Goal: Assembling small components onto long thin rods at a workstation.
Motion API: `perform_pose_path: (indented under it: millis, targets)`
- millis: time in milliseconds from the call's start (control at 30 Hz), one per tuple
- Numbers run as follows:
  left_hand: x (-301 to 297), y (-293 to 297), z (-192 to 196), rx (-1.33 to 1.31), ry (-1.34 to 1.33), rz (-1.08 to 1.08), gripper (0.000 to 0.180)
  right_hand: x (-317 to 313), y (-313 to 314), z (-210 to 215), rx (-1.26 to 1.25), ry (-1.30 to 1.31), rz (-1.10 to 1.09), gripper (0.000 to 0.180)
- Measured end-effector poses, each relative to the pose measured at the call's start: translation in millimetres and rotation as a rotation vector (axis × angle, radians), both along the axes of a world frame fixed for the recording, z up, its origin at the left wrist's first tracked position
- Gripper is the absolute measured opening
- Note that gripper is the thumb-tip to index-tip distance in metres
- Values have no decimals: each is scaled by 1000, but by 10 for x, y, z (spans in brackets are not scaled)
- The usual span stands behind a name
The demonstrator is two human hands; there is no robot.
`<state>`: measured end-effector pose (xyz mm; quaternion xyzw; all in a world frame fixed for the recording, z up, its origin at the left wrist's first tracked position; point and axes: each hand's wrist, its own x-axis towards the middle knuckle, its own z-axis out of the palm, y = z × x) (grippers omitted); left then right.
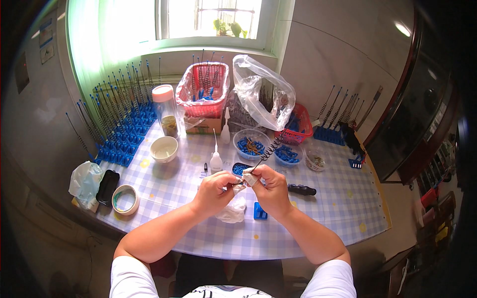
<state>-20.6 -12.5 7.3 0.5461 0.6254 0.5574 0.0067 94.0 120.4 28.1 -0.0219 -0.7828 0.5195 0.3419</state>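
My right hand (271, 187) pinches a black coiled wire (269, 150) near its lower end. The coil slants up and to the right. White tape wraps some fingertips. Against it, my left hand (217, 189) is closed at the wire's lower end; what lies between its fingers is mostly hidden. Below the hands are a crumpled white tissue (232, 210) and a small blue plastic base (260, 211). A black-handled tool (302, 189) lies right of my right hand. Just beyond the fingers sits a dark tray of small blue parts (240, 169).
Blue bases with upright coiled wires (119, 144) crowd the far left; more (330, 133) stand at the right. Bowls of blue parts (251, 144), a white squeeze bottle (216, 162), a cup (164, 149), a lidded jar (165, 111), red baskets (202, 84) and a tape roll (125, 200) surround the workspace.
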Motion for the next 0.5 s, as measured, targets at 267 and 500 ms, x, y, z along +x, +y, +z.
perform_pose_path:
  millis: [267, 500]
  targets:
    - [-13, 14, -26, 8, 3, -7, 17, -4, 11, -16, -5, 3, -4, 4]
    - [-14, 4, -14, 7, 19, 0, 16, -4, 5, -9, 3, -6, -11, 4]
